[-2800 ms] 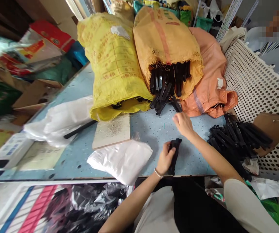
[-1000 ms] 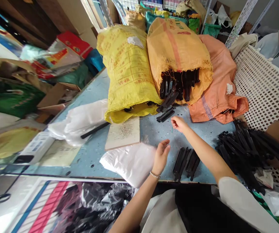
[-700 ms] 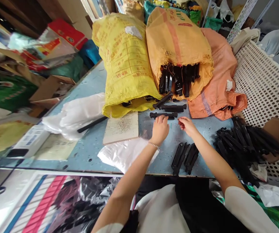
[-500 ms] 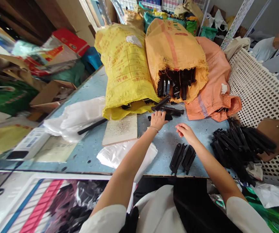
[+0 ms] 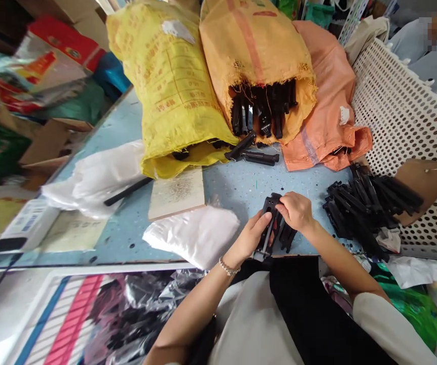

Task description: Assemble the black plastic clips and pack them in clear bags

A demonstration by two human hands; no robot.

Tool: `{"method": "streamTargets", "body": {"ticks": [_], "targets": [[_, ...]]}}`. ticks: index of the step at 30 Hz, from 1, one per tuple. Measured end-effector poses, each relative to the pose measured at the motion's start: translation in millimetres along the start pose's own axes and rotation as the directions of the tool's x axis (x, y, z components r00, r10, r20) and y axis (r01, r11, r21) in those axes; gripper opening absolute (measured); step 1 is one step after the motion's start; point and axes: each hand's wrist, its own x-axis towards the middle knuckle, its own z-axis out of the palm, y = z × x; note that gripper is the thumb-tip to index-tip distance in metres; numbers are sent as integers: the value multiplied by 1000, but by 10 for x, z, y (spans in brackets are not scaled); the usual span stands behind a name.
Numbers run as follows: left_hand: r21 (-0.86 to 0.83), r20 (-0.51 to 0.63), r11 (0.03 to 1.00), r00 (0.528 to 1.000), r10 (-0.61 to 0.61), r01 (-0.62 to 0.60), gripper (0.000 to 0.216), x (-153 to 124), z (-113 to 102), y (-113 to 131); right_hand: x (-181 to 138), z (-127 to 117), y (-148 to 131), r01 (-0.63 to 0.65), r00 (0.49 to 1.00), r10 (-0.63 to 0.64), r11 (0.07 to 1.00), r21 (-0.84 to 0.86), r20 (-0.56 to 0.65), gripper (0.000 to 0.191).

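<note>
Near the table's front edge, a long black slotted part point(image 5: 270, 204) is tilted up in my left hand point(image 5: 248, 238), the thumb lying over its face and the fingers behind it. My right hand point(image 5: 297, 211) is closed in a pinch at the part's upper end; whether it grips the part itself or something small is hidden. Beside and partly behind it lie more black parts point(image 5: 287, 237), close under my right hand. Farther back, two loose black parts point(image 5: 261, 158) rest in front of an orange sack point(image 5: 260, 50) whose mouth shows several more inside.
A yellow sack point(image 5: 180, 96) and a reddish-orange sack point(image 5: 319, 91) flank the orange one. At right, a heap of black parts point(image 5: 359, 213) lies against a white perforated basket point(image 5: 424, 121). White plastic bags point(image 5: 195, 235) and a board point(image 5: 176, 195) lie left. A person's sleeve point(image 5: 412, 38) shows beyond.
My left hand has come back from the sacks toward me and now holds a black part. My right hand has moved in to its upper end. The view has tipped downward.
</note>
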Motion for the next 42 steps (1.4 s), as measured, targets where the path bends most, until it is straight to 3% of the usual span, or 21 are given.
{"method": "streamTargets", "body": {"ticks": [3, 5, 8, 10, 12, 15, 18, 20, 22, 25, 27, 30, 32, 34, 37, 39, 42], "targets": [[35, -113, 998, 992, 52, -48, 54, 83, -13, -12, 18, 6, -57, -203, 974, 197, 978, 50, 109, 46], [25, -198, 996, 977, 84, -81, 56, 145, -50, -7, -37, 0, -133, -233, 957, 216, 969, 75, 192, 49], [9, -267, 993, 957, 114, -116, 59, 198, -106, 16, -220, 27, -280, 87, 972, -101, 993, 77, 211, 43], [25, -256, 995, 961, 102, -99, 59, 216, -132, 6, -343, 86, -364, 299, 937, -302, 953, 42, 173, 36], [72, -283, 989, 948, 146, -130, 53, 245, -171, -52, -395, 155, -407, 342, 928, -341, 939, 21, 148, 34], [123, -394, 975, 893, 218, -184, 56, 332, -300, -229, -245, 234, -332, 233, 938, -247, 969, 88, 241, 35], [197, -454, 977, 876, 160, -77, 49, 415, -444, -461, 204, 310, -41, 35, 949, -61, 996, 88, 308, 34], [361, -427, 931, 878, 218, -55, 39, 430, -470, -619, 610, 399, 252, -92, 974, 93, 996, -18, 206, 31], [538, -355, 836, 870, 343, -110, 37, 416, -436, -760, 1002, 513, 556, -172, 974, 192, 972, -161, 118, 33], [630, -296, 758, 851, 434, -168, 43, 409, -381, -864, 1347, 658, 844, -260, 926, 333, 904, -338, 178, 35], [553, -320, 814, 857, 404, -177, 48, 458, -396, -809, 1314, 697, 828, -259, 908, 357, 890, -375, 220, 28], [198, -433, 951, 849, 304, -239, 58, 598, -454, -530, 888, 645, 487, -162, 959, 231, 924, -348, 167, 22], [-95, -493, 945, 840, 229, -313, 61, 668, -464, -284, 493, 531, 163, -23, 991, 61, 955, -295, 118, 21], [-249, -482, 911, 858, 178, -329, 56, 660, -428, -72, 174, 369, -106, 183, 976, -159, 969, -165, 152, 25], [-202, -358, 951, 921, 152, -235, 49, 479, -301, 92, 26, 119, -235, 260, 963, -259, 966, -8, 68, 31], [-153, -232, 975, 965, 124, -162, 54, 302, -195, 101, 109, 5, -137, 236, 970, -240, 968, -81, -34, 30], [-130, -55, 990, 997, 57, -63, 69, 86, -42, 41, 277, -41, 88, 324, 933, -353, 910, -260, -74, 24]]}}
